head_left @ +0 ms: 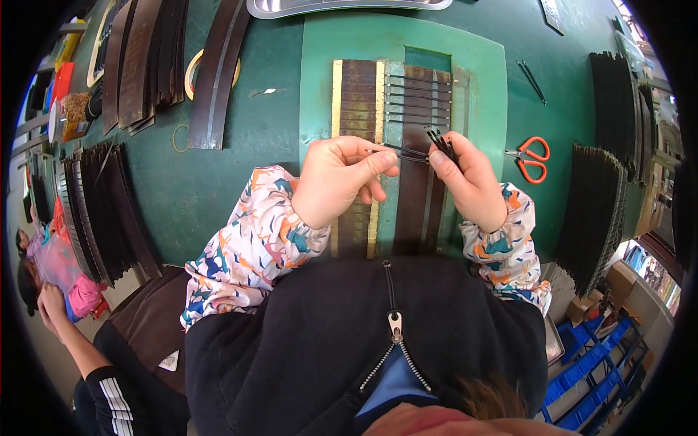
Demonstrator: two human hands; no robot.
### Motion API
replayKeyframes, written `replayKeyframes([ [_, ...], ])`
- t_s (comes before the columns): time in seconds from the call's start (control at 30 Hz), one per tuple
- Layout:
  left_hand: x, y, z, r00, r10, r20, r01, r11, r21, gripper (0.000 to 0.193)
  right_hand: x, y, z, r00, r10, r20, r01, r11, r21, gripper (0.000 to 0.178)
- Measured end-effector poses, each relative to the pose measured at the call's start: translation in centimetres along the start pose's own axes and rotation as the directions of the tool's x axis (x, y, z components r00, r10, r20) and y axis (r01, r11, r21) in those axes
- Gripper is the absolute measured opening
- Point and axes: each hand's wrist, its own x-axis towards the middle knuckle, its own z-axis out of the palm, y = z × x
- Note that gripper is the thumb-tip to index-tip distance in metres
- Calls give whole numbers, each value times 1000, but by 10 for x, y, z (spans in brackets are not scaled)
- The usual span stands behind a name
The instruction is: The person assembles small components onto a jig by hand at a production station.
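Note:
My left hand (pixel 327 178) pinches the end of a thin black wire-like strand (pixel 407 154) between thumb and forefinger. The strand runs across toward my right hand (pixel 472 178), whose fingers close round a small bundle of short black strands (pixel 440 142). Both hands are over a slotted jig with yellow ruler strips (pixel 379 91) on a light green board (pixel 480 80). Several similar black strands (pixel 418 105) lie parallel across the jig's upper part, reaching over a dark brown strip (pixel 418 200). My hands and sleeves cover part of the jig's lower half.
Orange-handled scissors (pixel 536 160) lie right of the board, below two loose black strands (pixel 532 81). Stacks of dark strips stand at the left (pixel 109 211) and right (pixel 596 211). A metal tray (pixel 349 7) sits at the far edge. Another person's arm (pixel 76 341) shows at lower left.

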Motion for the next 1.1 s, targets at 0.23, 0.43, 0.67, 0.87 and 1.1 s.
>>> replayKeyframes([
  [0.23,5,-8,-10,875,484,-2,-365,663,654,15,7,7,-16,988,-47,-145,17,979,-203,18],
  [0.43,10,-20,-7,659,689,302,-448,36,893,12,18,10,-19,974,-118,-192,45,937,-345,21],
  [0.67,12,-20,-6,664,666,341,-399,-71,914,18,21,14,-17,977,-118,-177,30,900,-434,18],
  [0.87,13,-21,2,692,625,361,-336,-163,928,25,24,15,-12,973,-135,-189,19,858,-514,18],
  [1.1,15,-25,6,739,572,355,-281,-218,935,32,20,18,-18,966,-138,-220,-6,836,-549,20],
])
